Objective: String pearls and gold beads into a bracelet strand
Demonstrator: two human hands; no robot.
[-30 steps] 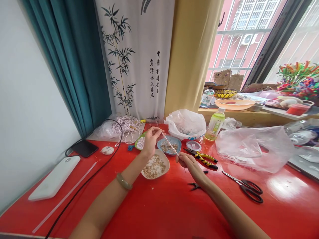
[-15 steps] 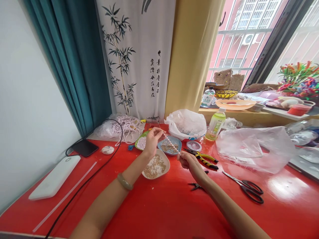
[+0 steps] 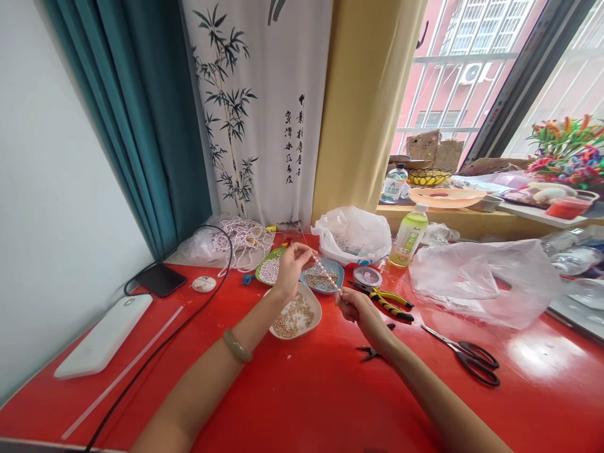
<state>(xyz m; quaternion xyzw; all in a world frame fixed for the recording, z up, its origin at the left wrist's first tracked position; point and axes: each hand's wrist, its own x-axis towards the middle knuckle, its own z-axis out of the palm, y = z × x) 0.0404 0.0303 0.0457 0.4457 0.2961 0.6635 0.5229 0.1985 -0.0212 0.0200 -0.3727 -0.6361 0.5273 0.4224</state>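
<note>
A short string of pinkish pearl beads (image 3: 325, 272) stretches at a slant between my two hands. At its upper end my left hand (image 3: 293, 267) pinches it, and a thin line sticks up past the fingers. My right hand (image 3: 356, 307) grips the lower end with curled fingers. Below the string sit a white dish (image 3: 309, 326) of gold beads and a blue dish (image 3: 338, 267) with small gold-coloured pieces. Partly behind my left hand is a green dish (image 3: 258, 274) of pale pink beads.
Yellow-black pliers (image 3: 394, 303), small dark pliers (image 3: 370, 353) and scissors (image 3: 472, 358) lie to the right. A drink bottle (image 3: 409, 238) stands behind, near plastic bags (image 3: 486, 283). Left are a black cable (image 3: 174, 333), a phone (image 3: 162, 280) and a white power bank (image 3: 104, 336).
My left hand has shifted slightly to the right, towards my right hand, still pinching the bead string. My right hand has hardly moved.
</note>
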